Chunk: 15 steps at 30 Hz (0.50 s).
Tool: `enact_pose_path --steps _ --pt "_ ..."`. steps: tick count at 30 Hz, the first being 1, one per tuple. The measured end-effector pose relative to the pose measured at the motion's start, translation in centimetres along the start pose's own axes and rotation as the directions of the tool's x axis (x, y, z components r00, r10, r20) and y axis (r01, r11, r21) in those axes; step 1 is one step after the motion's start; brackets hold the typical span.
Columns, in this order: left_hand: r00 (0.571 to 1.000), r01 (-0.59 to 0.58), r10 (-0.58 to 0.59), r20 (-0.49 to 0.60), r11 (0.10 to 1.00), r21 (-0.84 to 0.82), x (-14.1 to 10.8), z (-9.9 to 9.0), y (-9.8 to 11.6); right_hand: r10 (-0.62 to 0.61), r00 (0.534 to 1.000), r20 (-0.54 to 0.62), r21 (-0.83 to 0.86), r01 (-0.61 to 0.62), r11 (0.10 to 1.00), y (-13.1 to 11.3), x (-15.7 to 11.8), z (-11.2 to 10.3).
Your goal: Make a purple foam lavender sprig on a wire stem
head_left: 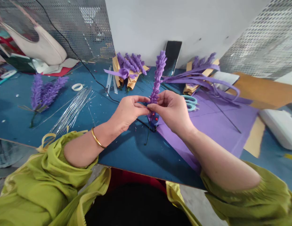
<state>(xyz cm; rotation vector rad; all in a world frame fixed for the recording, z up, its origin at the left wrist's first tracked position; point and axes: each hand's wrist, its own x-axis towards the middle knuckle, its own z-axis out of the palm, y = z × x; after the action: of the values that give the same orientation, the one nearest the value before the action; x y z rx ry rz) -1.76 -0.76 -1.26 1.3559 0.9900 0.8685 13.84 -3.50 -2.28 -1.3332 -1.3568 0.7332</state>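
Note:
A purple artificial lavender stalk (pixel 158 73) stands upright above the middle of the blue table, its thin wire stem (pixel 148 135) hanging below. My left hand (pixel 132 111) pinches the base of the flower between thumb and fingers. From the other side my right hand (pixel 170 108) grips the same base, its thumb almost touching the left fingertips. Just behind the stem sits a small blue device with a red switch (pixel 156 119), partly hidden by my hands. Light-blue scissor handles (pixel 190 102) show beside my right hand.
Silver wires (pixel 73 110) and a white tape roll (pixel 77 87) lie left, near finished lavender sprigs (pixel 45 92). Paper-wrapped lavender bunches (pixel 130 70) and a phone (pixel 173 58) stand at the back. Purple sheet (pixel 221 125) and strips (pixel 207 78) spread right. A black cable (pixel 89 70) crosses the table.

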Motion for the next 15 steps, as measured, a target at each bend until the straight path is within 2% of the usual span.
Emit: enact_pose_path --steps 6,15 --pt "0.999 -0.015 0.015 -0.031 1.000 -0.004 -0.09 0.17 -0.14 0.008 1.000 -0.029 0.006 -0.008 1.000 -0.06 -0.09 0.23" --pt "0.998 0.049 -0.043 0.052 0.992 -0.117 -0.02 0.00 0.65 0.043 0.998 -0.034 0.116 -0.039 0.992 -0.31 0.58 -0.51"
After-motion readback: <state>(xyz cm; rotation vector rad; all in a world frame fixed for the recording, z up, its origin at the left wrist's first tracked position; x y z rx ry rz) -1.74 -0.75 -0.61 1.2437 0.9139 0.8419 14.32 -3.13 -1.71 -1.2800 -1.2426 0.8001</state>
